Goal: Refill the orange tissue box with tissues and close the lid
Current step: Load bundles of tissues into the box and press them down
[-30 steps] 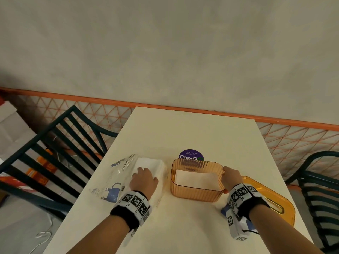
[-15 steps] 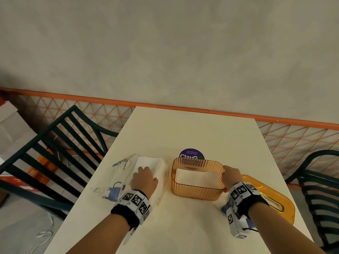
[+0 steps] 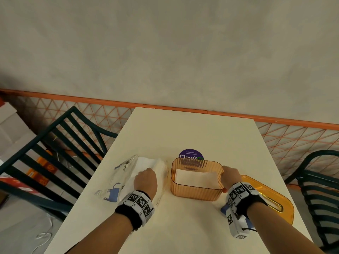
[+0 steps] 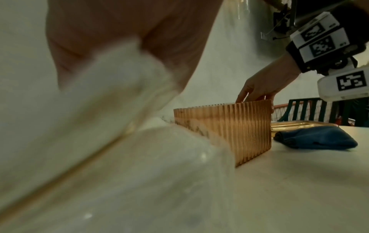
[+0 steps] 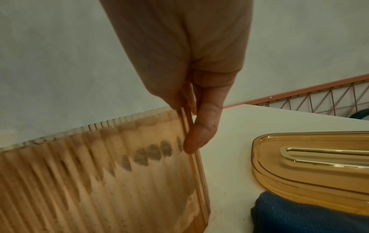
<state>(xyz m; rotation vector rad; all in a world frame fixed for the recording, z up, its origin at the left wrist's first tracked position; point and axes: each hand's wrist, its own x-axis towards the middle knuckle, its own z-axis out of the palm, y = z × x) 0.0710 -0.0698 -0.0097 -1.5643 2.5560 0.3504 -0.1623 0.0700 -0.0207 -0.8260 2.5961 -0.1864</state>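
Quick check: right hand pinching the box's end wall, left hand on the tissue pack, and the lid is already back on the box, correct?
Not quite. The lid is off, lying on the table to the right of the open orange tissue box, as the head view shows. The rest holds: right hand pinches the end wall, left hand rests on the tissue pack.
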